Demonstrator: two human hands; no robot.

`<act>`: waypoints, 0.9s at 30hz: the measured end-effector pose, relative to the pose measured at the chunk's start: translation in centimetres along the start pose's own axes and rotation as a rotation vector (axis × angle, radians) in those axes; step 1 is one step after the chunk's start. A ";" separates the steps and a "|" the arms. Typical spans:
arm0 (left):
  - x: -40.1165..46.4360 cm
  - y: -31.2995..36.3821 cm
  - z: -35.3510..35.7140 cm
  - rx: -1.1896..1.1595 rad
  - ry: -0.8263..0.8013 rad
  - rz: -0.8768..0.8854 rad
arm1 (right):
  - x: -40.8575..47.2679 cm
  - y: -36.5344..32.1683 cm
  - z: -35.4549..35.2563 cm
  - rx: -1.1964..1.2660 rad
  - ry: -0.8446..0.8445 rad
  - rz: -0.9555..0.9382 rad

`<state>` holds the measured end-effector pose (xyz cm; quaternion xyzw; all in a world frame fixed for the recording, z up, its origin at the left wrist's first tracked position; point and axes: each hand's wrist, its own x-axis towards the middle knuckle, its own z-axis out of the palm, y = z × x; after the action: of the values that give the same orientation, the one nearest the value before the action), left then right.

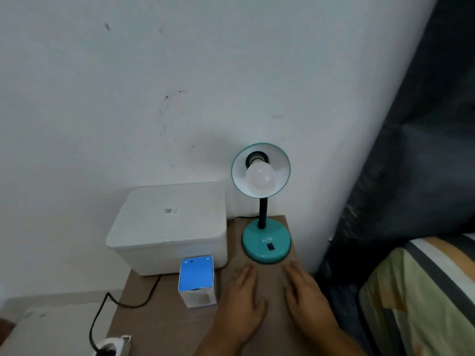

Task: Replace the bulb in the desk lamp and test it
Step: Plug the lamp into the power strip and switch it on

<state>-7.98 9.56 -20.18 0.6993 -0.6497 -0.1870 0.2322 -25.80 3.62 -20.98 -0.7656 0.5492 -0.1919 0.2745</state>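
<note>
A teal desk lamp [266,242] stands at the back right of a brown bedside table [167,322]. Its shade faces me, and a white bulb [260,179], unlit, sits screwed into the socket. A black rocker switch [270,246] is on the round base. A blue and white bulb box [197,281] stands upright left of my hands. My left hand [241,299] and my right hand [307,296] both lie flat, palms down, on the tabletop just in front of the lamp base, holding nothing.
A white lidded plastic box [169,227] fills the back left of the table. A black cable [113,304] runs off the left edge to a white plug and socket [113,346]. A bed with striped bedding [424,291] lies to the right, against a dark padded headboard.
</note>
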 end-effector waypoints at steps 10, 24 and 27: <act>5.1 -1.8 2.2 0.213 -0.021 0.098 | 7.1 2.5 2.0 -0.040 0.007 -0.248; 5.1 -1.7 2.7 0.207 -0.007 0.085 | 7.0 2.5 2.5 -0.004 0.086 -0.291; 5.0 -1.6 2.7 0.191 -0.013 0.081 | 6.9 2.4 2.5 0.006 0.085 -0.289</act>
<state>-7.76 4.44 -23.07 0.6903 -0.6937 -0.1192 0.1674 -23.84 -3.01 -24.53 -0.8270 0.4439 -0.2633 0.2230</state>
